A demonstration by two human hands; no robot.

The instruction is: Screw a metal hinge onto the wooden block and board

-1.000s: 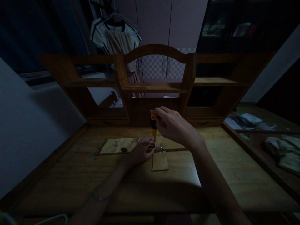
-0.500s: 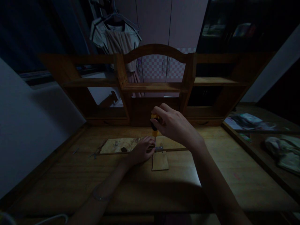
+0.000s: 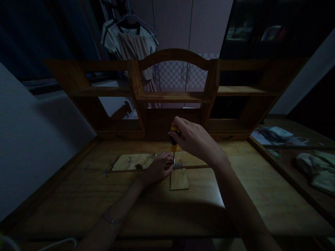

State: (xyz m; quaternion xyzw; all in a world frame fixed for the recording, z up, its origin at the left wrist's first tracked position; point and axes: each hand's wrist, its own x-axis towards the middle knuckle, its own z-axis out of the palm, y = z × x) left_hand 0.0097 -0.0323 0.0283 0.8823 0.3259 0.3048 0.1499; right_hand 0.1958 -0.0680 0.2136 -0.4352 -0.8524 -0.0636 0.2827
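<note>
My right hand (image 3: 195,137) is wrapped round the yellow and black handle of a screwdriver (image 3: 174,147), held upright with its shaft pointing down. The screwdriver's tip meets the left end of a small metal hinge (image 3: 178,166). My left hand (image 3: 161,166) lies on a long wooden board (image 3: 138,162), its thumb and fingers closed in around the hinge's left end. Its fingertips partly hide that end, and any screw there is too small to make out. A small square wooden piece (image 3: 179,180) lies against the board's near edge, below the hinge.
Small metal bits (image 3: 104,172) lie on the wooden desk (image 3: 131,212) left of the board. A wooden shelf unit (image 3: 174,97) rises along the desk's back. To the right, a lower surface holds plastic-wrapped items (image 3: 280,133) and a pale cloth bag (image 3: 320,170).
The screwdriver's handle leans slightly more to the left at its top, and my right hand's grip has turned a little. My left hand, the board and the hinge look almost unchanged.
</note>
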